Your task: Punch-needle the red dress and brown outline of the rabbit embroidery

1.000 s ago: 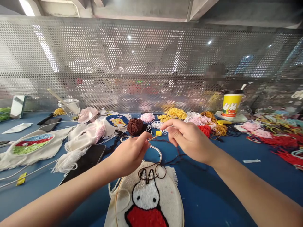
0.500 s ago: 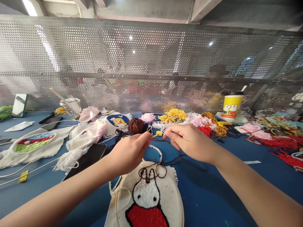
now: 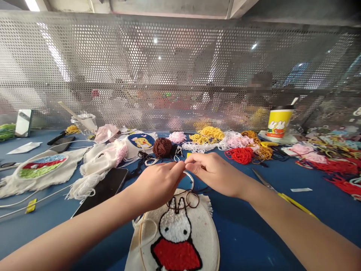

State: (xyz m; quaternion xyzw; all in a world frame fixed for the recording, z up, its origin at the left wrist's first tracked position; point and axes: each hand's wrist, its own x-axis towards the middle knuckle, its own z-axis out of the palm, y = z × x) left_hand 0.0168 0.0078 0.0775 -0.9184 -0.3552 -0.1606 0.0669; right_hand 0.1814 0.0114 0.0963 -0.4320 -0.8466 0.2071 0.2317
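Above the top of an embroidery hoop, my left hand (image 3: pixel 162 182) and my right hand (image 3: pixel 216 174) meet fingertip to fingertip. Both are pinched, and what lies between the fingers is too small and hidden to name. The hoop cloth (image 3: pixel 207 233) shows a white rabbit (image 3: pixel 175 227) in a red dress with black outlines. A loop of dark brown yarn (image 3: pixel 192 199) lies over its ears. A white cable (image 3: pixel 191 180) curves behind my hands. Just beyond them sits a brown yarn ball (image 3: pixel 162 147).
Scissors (image 3: pixel 282 194) lie partly under my right forearm. A black tablet (image 3: pixel 104 190) is left of the hoop. Yellow yarn (image 3: pixel 207 134), red yarn (image 3: pixel 239 155) and a yellow cup (image 3: pixel 279 122) stand farther back, before a perforated metal panel (image 3: pixel 180 67).
My right hand has moved left and its fingertips now meet those of my left hand. The scissors and more of the red yarn have come into view. The view has shifted slightly.
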